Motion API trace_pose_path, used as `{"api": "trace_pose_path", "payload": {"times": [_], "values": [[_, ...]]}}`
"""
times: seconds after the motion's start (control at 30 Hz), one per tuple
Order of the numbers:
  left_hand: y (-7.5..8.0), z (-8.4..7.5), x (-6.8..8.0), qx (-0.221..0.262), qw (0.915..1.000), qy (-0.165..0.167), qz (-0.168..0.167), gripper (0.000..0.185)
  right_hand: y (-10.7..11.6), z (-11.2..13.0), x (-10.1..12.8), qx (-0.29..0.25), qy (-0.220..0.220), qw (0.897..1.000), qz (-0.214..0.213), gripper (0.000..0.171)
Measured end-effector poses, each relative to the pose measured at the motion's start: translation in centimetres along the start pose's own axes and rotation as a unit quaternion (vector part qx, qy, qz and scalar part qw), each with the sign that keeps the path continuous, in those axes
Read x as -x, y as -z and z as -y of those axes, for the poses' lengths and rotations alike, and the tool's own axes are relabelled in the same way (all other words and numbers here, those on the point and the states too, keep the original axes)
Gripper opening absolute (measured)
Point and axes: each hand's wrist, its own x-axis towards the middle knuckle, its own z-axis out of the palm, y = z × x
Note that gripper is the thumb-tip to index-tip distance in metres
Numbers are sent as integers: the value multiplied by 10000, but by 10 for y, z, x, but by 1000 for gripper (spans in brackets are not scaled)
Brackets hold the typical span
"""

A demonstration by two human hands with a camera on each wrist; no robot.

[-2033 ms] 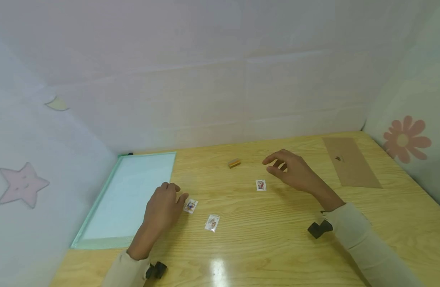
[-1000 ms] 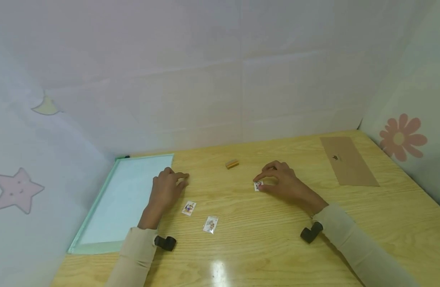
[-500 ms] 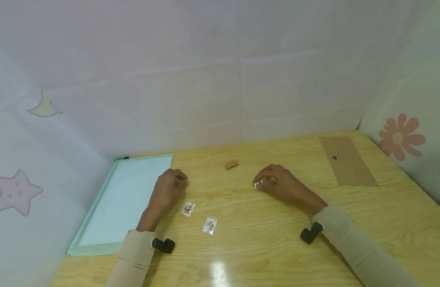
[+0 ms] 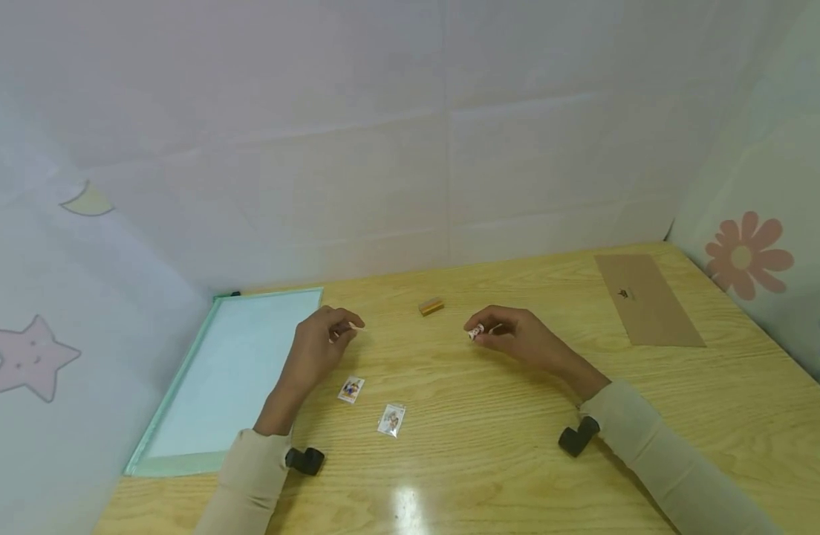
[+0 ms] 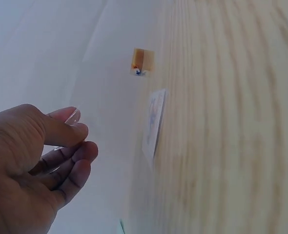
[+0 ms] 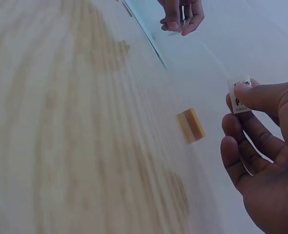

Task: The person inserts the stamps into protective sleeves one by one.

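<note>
Both hands pinch: right (image 4: pixel 517 338) a half-hidden sticker (image 6: pixel 240 95), left (image 4: pixel 319 345) something unclear

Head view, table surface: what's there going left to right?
Green-framed board → left hand → two small picture cards → orange block → right hand pinching a small card → brown envelope.

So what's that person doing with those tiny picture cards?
The person's right hand is pinching a small picture card just above the wooden table. The left hand pinches something thin and clear; what it is is hard to tell. Two more cards lie flat near the left hand, beside a pale green board. A little orange block sits further back.
</note>
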Motion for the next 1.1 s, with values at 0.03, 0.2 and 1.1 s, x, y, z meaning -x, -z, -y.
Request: {"api": "trace_pose_path", "payload": {"times": [0.03,0.2,1.1], "values": [[0,-1,0,47,10000,-58,-6,20,-1,1,0,-20,22,10000,3,24],[1,-6,-1,222,9993,-288,-77,31,-5,8,-1,-160,68,9998,82,24],[2,-47,2,971,9931,-653,20,56,-36,71,-2,164,1049,9909,-831,26]]}}
